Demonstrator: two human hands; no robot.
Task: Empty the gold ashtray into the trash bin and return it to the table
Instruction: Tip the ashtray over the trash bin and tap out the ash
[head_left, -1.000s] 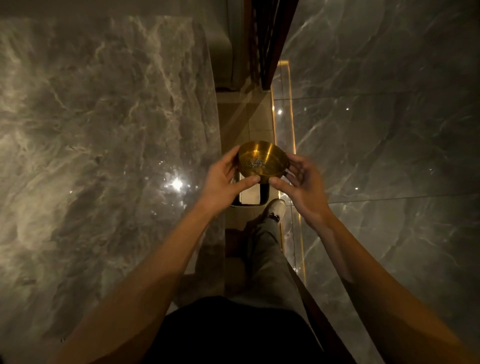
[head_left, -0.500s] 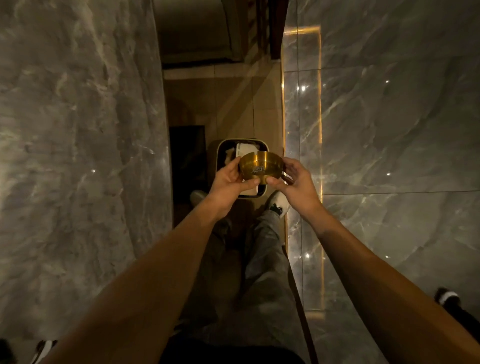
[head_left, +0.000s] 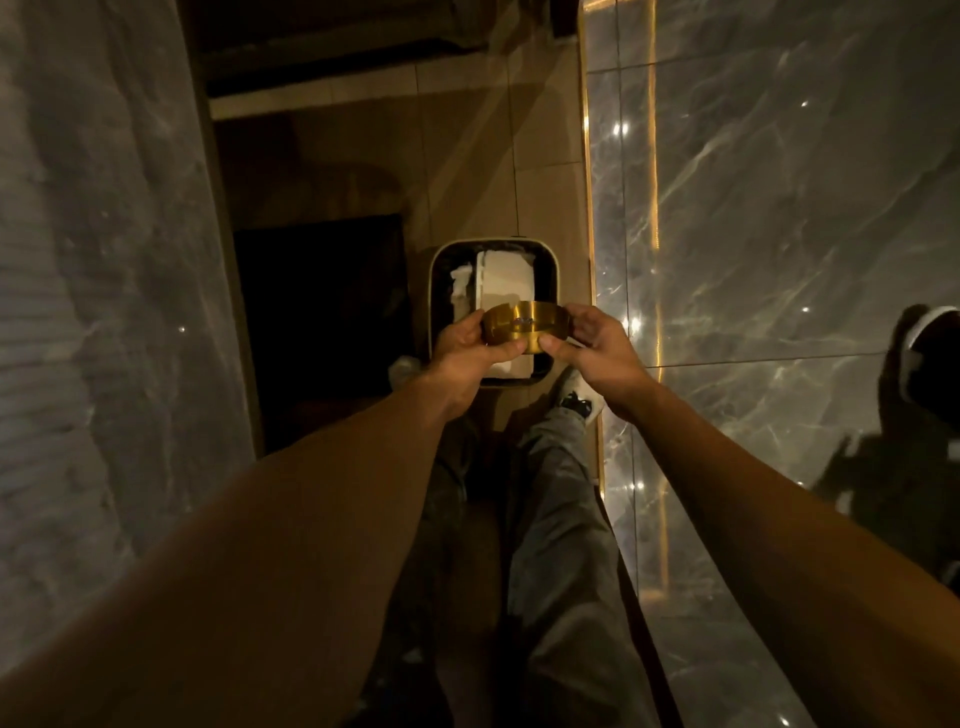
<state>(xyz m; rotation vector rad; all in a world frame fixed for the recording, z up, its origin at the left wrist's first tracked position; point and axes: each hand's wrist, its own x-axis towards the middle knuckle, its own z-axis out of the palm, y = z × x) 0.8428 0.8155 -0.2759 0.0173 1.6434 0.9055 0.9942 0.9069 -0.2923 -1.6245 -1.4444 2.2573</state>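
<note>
I hold the round gold ashtray (head_left: 525, 323) between both hands, roughly level, directly over the near half of the trash bin (head_left: 437, 275). Grey ash shows inside it. My left hand (head_left: 466, 349) grips its left side with the thumb on the near rim. My right hand (head_left: 596, 347) grips its right side. The bin is a small rounded-square container with a pale rim and dark liner, standing on the tan floor and holding white paper or a box (head_left: 506, 278).
A grey marble table top (head_left: 93, 291) runs along the left. Grey marble floor (head_left: 779, 218) with a lit gold strip (head_left: 653, 208) lies on the right. My legs and shoes are below the bin. Another person's shoe (head_left: 930, 338) shows at the right edge.
I have stepped closer to the bin and leaned over it. The ashtray has come down over the bin's near half, still held by both hands.
</note>
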